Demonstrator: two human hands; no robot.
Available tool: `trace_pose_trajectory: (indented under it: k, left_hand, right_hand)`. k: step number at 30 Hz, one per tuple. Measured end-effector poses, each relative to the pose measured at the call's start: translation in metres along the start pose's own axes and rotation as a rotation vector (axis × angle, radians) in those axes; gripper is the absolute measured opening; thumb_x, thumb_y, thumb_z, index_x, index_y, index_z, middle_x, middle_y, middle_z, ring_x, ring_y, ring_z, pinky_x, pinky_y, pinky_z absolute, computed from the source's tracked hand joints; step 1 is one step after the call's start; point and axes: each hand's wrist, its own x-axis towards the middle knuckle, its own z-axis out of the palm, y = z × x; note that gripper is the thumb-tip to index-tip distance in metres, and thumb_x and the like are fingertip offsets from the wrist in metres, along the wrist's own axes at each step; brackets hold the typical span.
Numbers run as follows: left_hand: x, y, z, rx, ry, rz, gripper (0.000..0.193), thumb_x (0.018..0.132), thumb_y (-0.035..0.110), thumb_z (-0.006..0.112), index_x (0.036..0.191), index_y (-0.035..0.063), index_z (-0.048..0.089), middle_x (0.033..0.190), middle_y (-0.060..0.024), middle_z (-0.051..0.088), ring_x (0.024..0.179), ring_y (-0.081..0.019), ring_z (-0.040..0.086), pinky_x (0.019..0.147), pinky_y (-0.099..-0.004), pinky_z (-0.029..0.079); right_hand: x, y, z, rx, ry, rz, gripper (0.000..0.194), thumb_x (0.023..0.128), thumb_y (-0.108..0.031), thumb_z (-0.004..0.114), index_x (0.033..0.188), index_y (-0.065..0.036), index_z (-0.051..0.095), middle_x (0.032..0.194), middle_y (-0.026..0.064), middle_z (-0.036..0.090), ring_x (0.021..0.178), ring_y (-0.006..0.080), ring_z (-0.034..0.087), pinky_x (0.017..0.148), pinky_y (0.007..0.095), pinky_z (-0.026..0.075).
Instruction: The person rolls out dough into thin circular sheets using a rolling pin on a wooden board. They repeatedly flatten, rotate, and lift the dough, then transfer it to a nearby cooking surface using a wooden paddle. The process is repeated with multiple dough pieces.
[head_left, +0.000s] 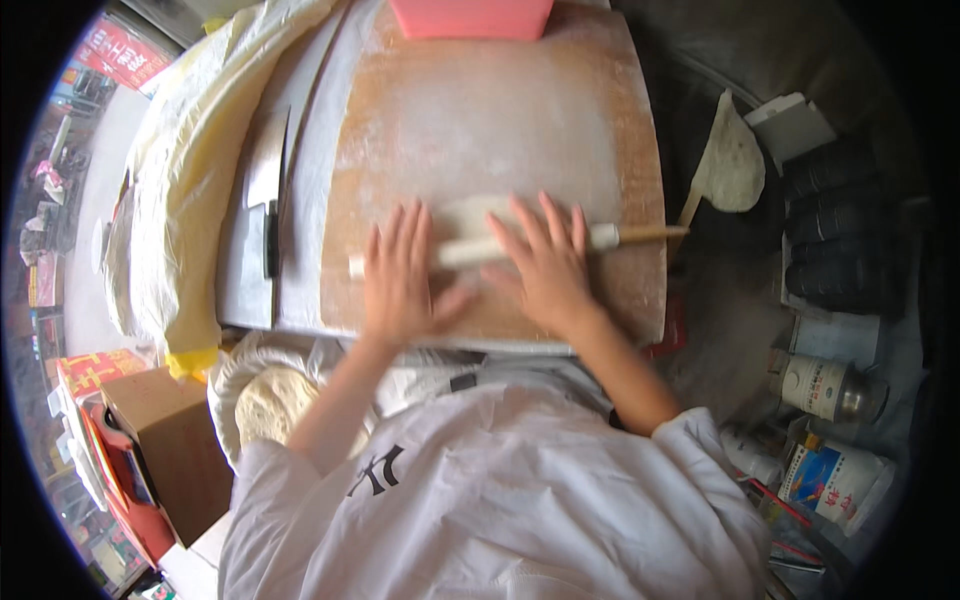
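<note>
Both of my hands lie flat across a pale rolling pin (480, 253) with a wooden handle jutting out at its right end. My left hand (401, 274) presses near the pin's left end, fingers straight and thumb spread. Further right, my right hand (547, 274) rests on it with fingers fanned out. Neither hand curls around the pin. A thin sheet of dough (476, 214) shows just beyond the pin, partly hidden by it and by my fingers. Beneath everything is a flour-dusted wooden board (487, 120).
A pink plastic container (472, 19) sits at the board's far edge. Left lies a broad blade (266, 169) with a dark handle, beside yellowish plastic sheeting (195, 165). Dough (274, 401) fills a lined tub near my left elbow. At right, a flatbread (731, 165) hangs by a wooden stick.
</note>
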Motion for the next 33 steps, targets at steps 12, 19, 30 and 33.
trace_pose_trajectory:
  k: [12,19,30,33]
  left_hand:
    - [0.253,-0.167,0.016,0.116,0.073,-0.634,0.064,0.096,0.059,0.044,0.115,0.0011,0.061,0.107,-0.0205,0.07,0.102,-0.0385,0.064,0.099,-0.0476,0.044]
    - [0.067,-0.094,0.016,0.168,0.186,-0.442,0.068,0.09,0.042,0.066,0.14,0.0,0.046,0.141,-0.0204,0.052,0.135,-0.038,0.043,0.113,-0.0468,0.031]
    - [-0.081,-0.009,-0.022,-0.149,0.13,-0.102,0.045,0.086,0.011,0.066,0.13,0.006,0.062,0.133,-0.0149,0.062,0.128,-0.0335,0.054,0.108,-0.0443,0.038]
    - [-0.044,-0.035,-0.018,-0.489,0.187,-0.343,0.046,0.093,0.007,0.064,0.137,0.0024,0.052,0.104,-0.0099,0.07,0.082,-0.0182,0.065,0.075,-0.0331,0.052]
  right_hand:
    - [0.288,0.206,-0.006,-0.153,-0.131,0.605,0.087,0.094,-0.075,0.029,0.131,-0.003,0.06,0.144,0.0209,0.05,0.137,0.0356,0.044,0.111,0.0579,0.032]
    - [0.149,0.184,-0.029,-0.187,-0.057,0.241,0.075,0.087,-0.064,0.061,0.133,-0.005,0.053,0.146,0.0142,0.045,0.14,0.0333,0.039,0.121,0.0581,0.01]
    - [-0.134,0.097,-0.072,-0.044,0.192,0.052,0.038,0.082,-0.01,0.073,0.12,-0.008,0.066,0.111,0.0098,0.06,0.107,0.0295,0.058,0.101,0.0494,0.042]
    - [-0.151,0.093,-0.076,0.026,0.219,0.122,0.035,0.081,-0.006,0.073,0.116,-0.006,0.067,0.104,0.01,0.058,0.097,0.0302,0.057,0.088,0.0461,0.046]
